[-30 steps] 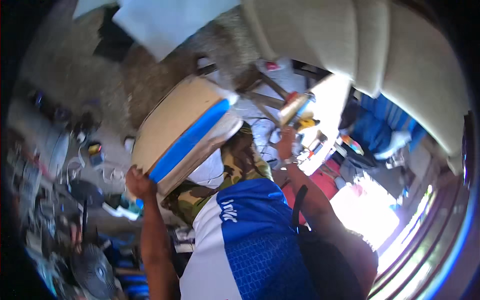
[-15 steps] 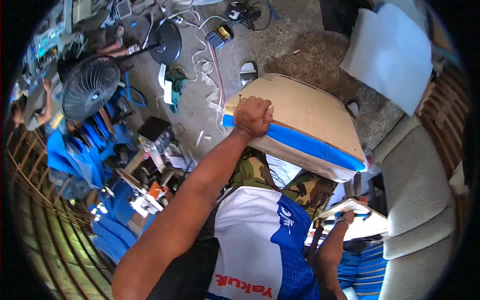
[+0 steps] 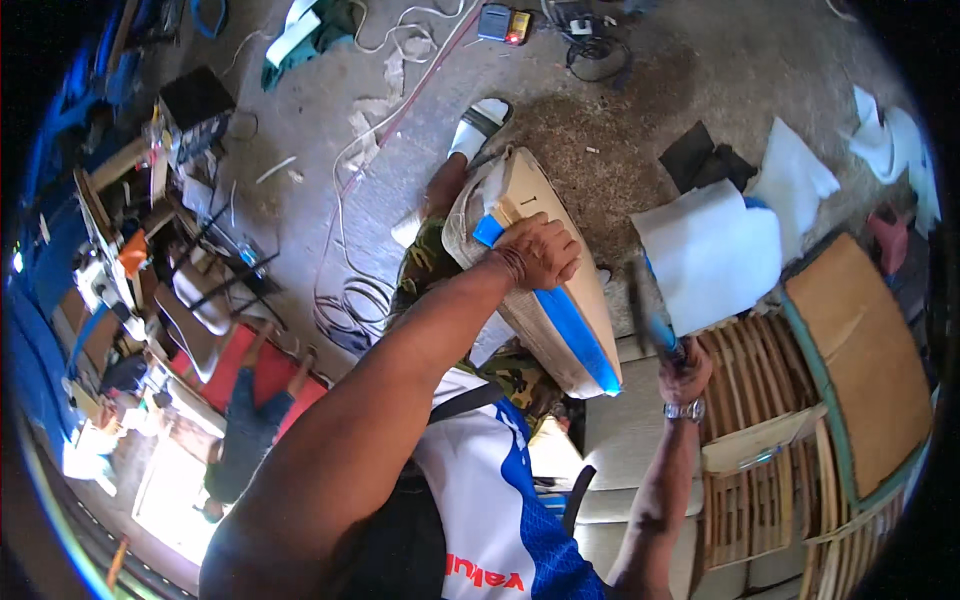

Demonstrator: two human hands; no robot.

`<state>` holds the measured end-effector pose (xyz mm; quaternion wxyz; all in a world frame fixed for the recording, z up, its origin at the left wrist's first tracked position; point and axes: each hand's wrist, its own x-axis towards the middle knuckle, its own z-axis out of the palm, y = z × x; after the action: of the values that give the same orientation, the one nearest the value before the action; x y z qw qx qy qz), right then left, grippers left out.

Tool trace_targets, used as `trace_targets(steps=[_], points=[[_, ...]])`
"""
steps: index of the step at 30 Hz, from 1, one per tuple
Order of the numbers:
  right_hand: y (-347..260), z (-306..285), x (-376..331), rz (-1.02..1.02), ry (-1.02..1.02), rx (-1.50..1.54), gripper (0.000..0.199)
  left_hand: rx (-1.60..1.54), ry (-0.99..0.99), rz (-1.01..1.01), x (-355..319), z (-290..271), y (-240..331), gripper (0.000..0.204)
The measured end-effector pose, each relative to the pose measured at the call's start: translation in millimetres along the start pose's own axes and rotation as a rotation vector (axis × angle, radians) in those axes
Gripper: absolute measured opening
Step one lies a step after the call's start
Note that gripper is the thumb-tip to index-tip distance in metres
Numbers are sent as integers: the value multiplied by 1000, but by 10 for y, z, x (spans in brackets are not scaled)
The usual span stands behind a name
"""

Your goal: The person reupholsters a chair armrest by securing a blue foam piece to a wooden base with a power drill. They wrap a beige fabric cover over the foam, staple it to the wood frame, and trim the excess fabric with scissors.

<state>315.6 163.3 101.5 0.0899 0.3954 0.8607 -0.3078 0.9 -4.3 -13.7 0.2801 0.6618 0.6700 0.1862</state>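
Observation:
My left hand (image 3: 540, 250) is closed over the edge of a padded panel (image 3: 570, 215), which has a tan cardboard-like face, a pale fabric side and a blue strip (image 3: 578, 338) along its edge. The panel leans across my camouflage-clad legs. Close to my knuckles a thin nail (image 3: 528, 201) stands out of the tan face. Over to the right, my right hand (image 3: 686, 372) is raised and wrapped round the handle of a hammer (image 3: 660, 330), blurred by motion, with blue on its handle. The hammer is apart from the panel.
Beyond the hammer lie white foam sheets (image 3: 705, 255). Slatted wooden frames (image 3: 765, 370) and a brown panel with a green edge (image 3: 858, 365) stand at the right. A beige sofa (image 3: 625, 430) is near my right arm. Cables (image 3: 350, 305) run over the floor; another person (image 3: 250, 420) is at left.
My right hand has come up from a pale board at the lower right, lifting the hammer. My left hand stays on the panel, which now appears more steeply tilted. The view has turned right.

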Motion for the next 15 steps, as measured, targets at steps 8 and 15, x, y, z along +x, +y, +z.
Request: trace_targets(steps=[8,15], points=[[-893,77,1512,-251,-364,-110,30,-56,28,-17,32,-79,-2,17],[-1220,163,1651,-369,-407,-76,23,-11,60,-17,40,-147,27,18]])
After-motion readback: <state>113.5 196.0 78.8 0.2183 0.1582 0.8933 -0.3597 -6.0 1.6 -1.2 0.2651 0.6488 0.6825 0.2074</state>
